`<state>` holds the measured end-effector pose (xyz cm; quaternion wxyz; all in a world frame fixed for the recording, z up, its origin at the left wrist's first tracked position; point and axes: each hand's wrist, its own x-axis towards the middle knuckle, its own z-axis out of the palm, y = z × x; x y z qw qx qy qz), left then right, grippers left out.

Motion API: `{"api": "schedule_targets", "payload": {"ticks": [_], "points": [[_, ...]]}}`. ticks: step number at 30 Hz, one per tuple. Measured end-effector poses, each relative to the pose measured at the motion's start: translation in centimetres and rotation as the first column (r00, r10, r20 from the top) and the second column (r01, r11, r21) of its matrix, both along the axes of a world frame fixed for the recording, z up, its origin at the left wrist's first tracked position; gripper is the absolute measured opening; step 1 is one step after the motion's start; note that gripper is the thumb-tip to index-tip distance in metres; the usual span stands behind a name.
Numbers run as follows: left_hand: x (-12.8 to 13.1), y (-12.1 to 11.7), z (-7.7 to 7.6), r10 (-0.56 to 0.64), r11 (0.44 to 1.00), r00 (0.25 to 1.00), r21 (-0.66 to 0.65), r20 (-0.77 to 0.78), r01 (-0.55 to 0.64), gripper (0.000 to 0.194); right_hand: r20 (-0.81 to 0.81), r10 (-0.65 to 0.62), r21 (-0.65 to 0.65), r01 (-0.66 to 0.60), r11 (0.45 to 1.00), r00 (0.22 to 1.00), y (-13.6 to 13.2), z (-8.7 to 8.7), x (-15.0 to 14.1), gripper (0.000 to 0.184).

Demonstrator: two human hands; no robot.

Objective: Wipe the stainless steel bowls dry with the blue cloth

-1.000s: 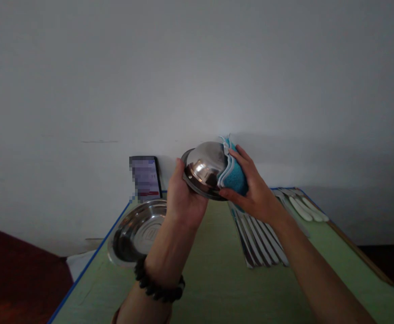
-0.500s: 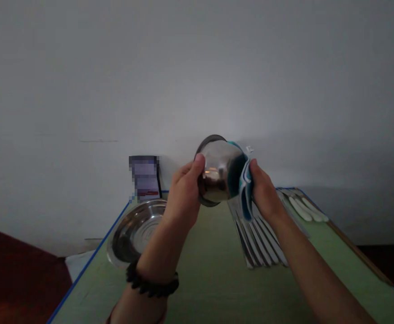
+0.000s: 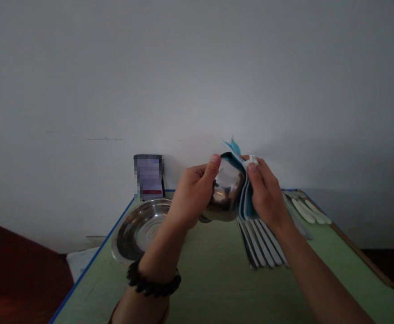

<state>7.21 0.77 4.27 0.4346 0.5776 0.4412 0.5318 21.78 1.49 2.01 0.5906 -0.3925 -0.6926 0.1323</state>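
Observation:
Above the middle of the table a shiny steel bowl (image 3: 228,191) is held tilted on its side, its outer base turned to the right. My left hand (image 3: 195,191) grips it by the left side, thumb on the outer wall; most of its other fingers are hidden behind the bowl. In my right hand (image 3: 267,191) is a folded blue and white cloth (image 3: 247,198), pressed against the bowl's base. A small white tag shows at the cloth's top, by my right thumb. The inside of the bowl faces away from view.
A wide steel basin (image 3: 129,234) stands on the green table (image 3: 210,279) at left, partly behind my left forearm. Behind it a phone (image 3: 151,175) leans on the wall. Several table knives (image 3: 264,247) lie below my right hand; white-handled cutlery (image 3: 310,209) lies farther right.
The bowl has turned and dropped slightly to the right, so less of its rim shows. My right hand now grips the cloth from nearer the front, its top edge spread higher.

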Motion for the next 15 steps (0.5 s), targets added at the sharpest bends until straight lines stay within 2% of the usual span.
{"api": "schedule_targets", "payload": {"ticks": [3,6,9,11,13,15], "points": [[0.0,0.0,0.0,0.035,0.999,0.999,0.005,-0.037,-0.035,0.052,0.072,0.037,0.080,-0.043,0.996,0.997,-0.7,0.7,0.0,0.034],[-0.3,0.2,-0.3,0.045,0.999,0.998,-0.009,-0.049,-0.045,0.049,0.159,0.083,0.085,-0.098,0.992,0.984,-1.2,1.2,-0.1,0.036],[-0.4,0.3,-0.3,0.041,0.998,0.999,-0.051,0.026,-0.040,0.048,0.228,0.051,0.083,-0.072,0.994,0.972,-1.2,1.4,-0.1,0.033],[-0.2,0.2,0.0,0.048,0.996,0.991,-0.086,0.125,-0.038,0.048,0.210,-0.011,0.089,-0.008,0.996,0.978,-0.9,1.5,0.1,0.032],[0.0,0.1,0.3,0.082,0.992,0.970,-0.112,0.228,-0.058,0.048,0.121,-0.067,0.084,0.057,0.995,0.990,-0.5,1.5,0.4,0.032],[0.2,0.1,0.5,0.177,0.983,0.930,-0.113,0.323,-0.148,0.046,0.022,-0.081,0.016,0.081,0.997,0.996,-0.1,1.3,0.8,0.034]]}}
